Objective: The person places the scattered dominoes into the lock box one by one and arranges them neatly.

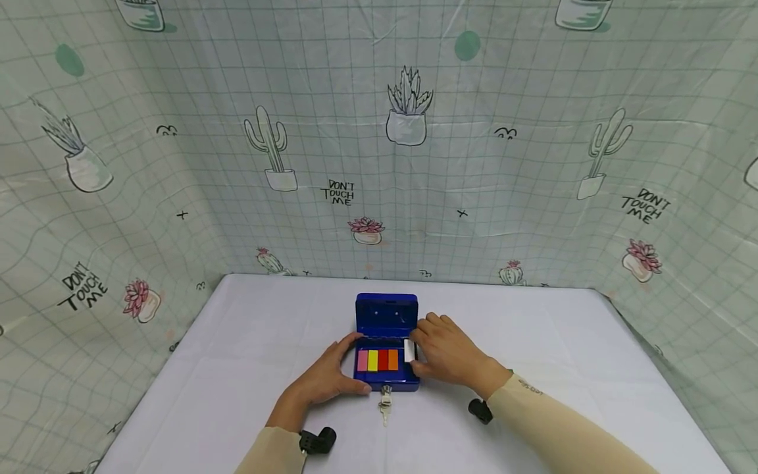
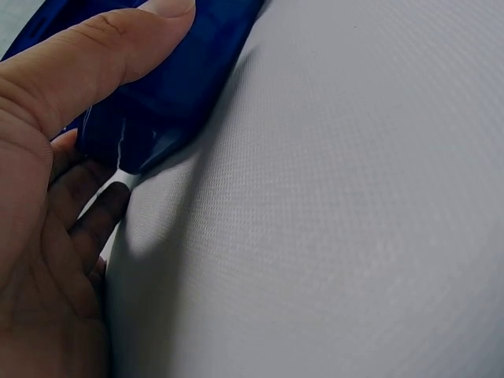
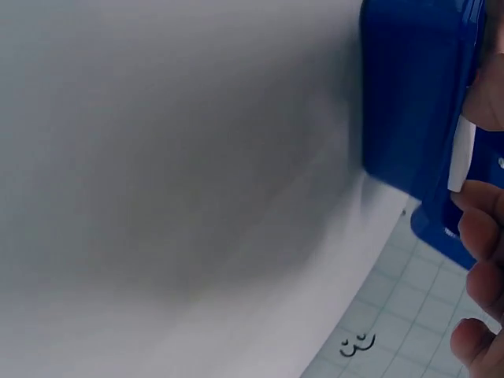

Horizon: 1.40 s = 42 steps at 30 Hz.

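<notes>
A blue metal cash box (image 1: 387,386) stands on the table with its lid (image 1: 387,316) raised. Pink, yellow, red and orange blocks (image 1: 373,360) lie side by side in it. A key (image 1: 385,411) hangs from the lock at its front. My left hand (image 1: 322,376) holds the box by its left side, thumb near the front corner and fingers toward the back; the thumb (image 2: 110,59) lies over the rim in the left wrist view. Between thumb and fingers, my right hand (image 1: 447,352) pinches a white block (image 1: 409,351) at the box's right end. Its narrow edge (image 3: 463,153) shows in the right wrist view.
A white cloth covers the table (image 1: 266,322). Behind and beside it hangs a curtain (image 1: 331,145) printed with cacti and a grid. Black wrist cameras (image 1: 318,441) sit on both forearms, close above the table.
</notes>
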Available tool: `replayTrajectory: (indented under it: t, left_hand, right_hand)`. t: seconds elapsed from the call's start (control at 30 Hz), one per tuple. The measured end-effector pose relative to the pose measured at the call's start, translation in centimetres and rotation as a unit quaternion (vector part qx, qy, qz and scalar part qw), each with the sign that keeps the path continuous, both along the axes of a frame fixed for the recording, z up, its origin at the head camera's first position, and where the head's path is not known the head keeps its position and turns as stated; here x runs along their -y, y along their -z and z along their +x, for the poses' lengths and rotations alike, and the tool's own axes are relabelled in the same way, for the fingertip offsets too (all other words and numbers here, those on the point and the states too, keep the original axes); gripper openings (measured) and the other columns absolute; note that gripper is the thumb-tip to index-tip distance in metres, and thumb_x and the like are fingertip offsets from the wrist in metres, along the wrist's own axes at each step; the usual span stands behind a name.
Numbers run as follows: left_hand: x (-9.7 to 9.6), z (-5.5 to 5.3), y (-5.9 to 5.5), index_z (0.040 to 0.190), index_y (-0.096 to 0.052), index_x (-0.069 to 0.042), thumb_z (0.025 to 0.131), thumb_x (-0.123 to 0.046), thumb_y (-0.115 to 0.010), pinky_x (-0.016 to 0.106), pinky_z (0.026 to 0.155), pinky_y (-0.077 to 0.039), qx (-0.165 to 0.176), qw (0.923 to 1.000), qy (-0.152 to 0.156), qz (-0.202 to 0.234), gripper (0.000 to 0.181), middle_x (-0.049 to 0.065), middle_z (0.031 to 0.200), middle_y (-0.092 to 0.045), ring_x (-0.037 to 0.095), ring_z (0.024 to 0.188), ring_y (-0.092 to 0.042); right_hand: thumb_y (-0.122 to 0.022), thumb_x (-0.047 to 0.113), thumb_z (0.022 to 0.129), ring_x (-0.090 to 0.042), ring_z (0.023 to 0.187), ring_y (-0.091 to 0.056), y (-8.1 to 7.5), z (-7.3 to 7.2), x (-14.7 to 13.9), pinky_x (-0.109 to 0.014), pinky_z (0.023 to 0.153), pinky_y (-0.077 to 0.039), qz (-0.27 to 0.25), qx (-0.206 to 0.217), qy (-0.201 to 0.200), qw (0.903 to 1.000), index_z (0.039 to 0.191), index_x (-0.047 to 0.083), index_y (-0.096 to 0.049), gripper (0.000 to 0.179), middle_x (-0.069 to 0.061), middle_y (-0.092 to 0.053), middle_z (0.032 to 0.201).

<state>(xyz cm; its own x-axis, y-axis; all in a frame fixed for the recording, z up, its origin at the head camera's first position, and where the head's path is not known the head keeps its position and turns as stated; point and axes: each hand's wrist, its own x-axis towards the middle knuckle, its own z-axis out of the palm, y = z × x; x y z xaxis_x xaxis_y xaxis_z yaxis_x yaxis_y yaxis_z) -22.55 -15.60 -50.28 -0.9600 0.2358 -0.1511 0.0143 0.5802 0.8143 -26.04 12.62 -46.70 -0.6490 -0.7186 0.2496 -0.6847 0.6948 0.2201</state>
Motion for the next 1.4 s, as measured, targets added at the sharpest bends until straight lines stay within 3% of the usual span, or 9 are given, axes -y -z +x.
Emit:
replayTrajectory:
  t: [0.53,1.4]
  left_hand:
    - [-0.1,0.1,0.1,0.162,-0.039,-0.030,0.072,-0.038,-0.098,0.079,0.118,-0.025,0.002,1.0000,0.007,0.007,0.108,0.018,0.170,-0.035,0.048,0.153,-0.034]
    - [0.1,0.0,0.1,0.161,-0.040,-0.030,0.071,-0.038,-0.098,0.078,0.118,-0.026,0.001,1.0000,0.006,0.008,0.107,0.016,0.169,-0.036,0.047,0.153,-0.036]
  right_hand:
    - [-0.085,0.050,0.085,-0.020,0.086,-0.047,0.6,0.3,2.3,-0.030,0.071,-0.038,0.032,0.039,0.050,0.9975,0.105,0.009,-0.077,0.047,-0.001,-0.061,0.088]
    - [-0.086,0.046,0.086,-0.019,0.087,-0.047,0.2,0.3,3.4,-0.029,0.072,-0.039,0.050,0.080,0.060,0.9938,0.102,0.012,-0.080,0.038,0.000,-0.064,0.090]
